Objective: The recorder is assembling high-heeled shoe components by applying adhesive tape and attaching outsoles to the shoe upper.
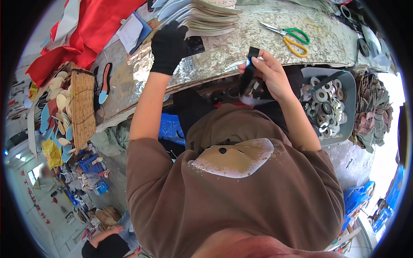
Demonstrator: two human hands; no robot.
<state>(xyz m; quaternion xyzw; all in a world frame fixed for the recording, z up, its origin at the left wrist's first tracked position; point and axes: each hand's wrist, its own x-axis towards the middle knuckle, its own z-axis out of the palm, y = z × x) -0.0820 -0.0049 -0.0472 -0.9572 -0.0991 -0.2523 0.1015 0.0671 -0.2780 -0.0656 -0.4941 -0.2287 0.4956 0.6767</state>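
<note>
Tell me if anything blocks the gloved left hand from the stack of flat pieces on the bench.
Nothing visible does. The left hand, in a black glove, already lies against the near edge of the stack of flat pieces. The right hand holds a black strap apart from it.

One pair of scissors (pixel 291 38) lies at one o'clock. One grey tray (pixel 350 101) of many tape rolls, too many to count, sits at three o'clock. One wicker basket (pixel 82 105) rests at nine o'clock. Two hands work: one gloved (pixel 168 46), one bare (pixel 267 73).
</note>
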